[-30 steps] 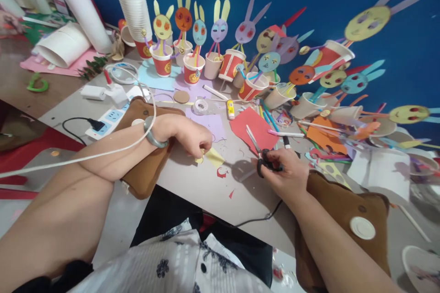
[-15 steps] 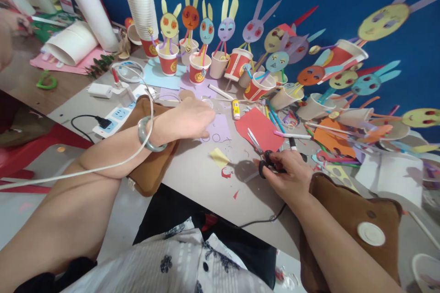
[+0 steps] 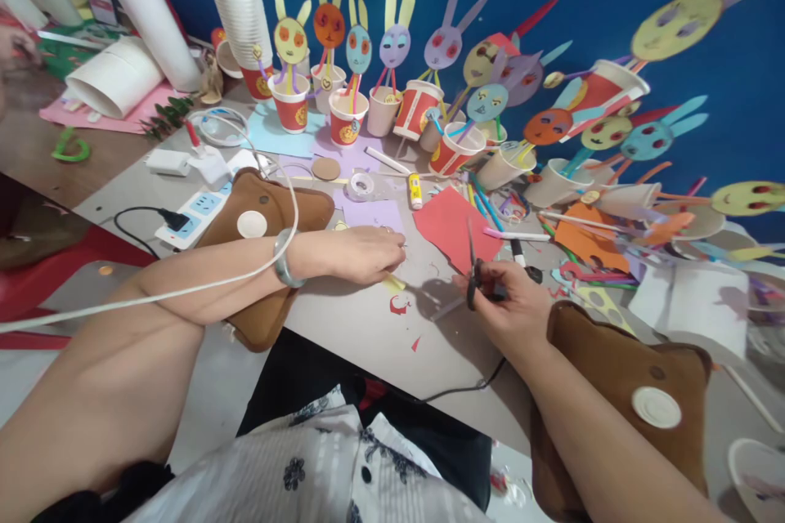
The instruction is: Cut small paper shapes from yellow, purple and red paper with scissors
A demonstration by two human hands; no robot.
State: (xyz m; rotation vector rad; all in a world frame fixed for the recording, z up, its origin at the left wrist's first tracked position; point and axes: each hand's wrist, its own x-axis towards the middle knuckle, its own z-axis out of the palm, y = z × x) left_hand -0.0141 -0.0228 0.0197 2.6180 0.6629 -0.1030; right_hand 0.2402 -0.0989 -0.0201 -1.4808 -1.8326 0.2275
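Cutting step paused, I'd say — right hand (image 3: 512,306) grips black scissors (image 3: 475,278), blades up and closed, left hand (image 3: 368,253) curled flat over a yellow paper scrap (image 3: 394,283) beside purple paper (image 3: 373,215) — next needs scrap lifted into the blades.

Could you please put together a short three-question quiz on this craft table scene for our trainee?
1. True or false: the right hand holds scissors.
2. Which paper does the left hand rest on? A) green B) purple C) orange
3. Fill in: the red paper sheet lies ___ the scissors' blades.

Key: 1 true; 2 B; 3 beyond, under their tips.
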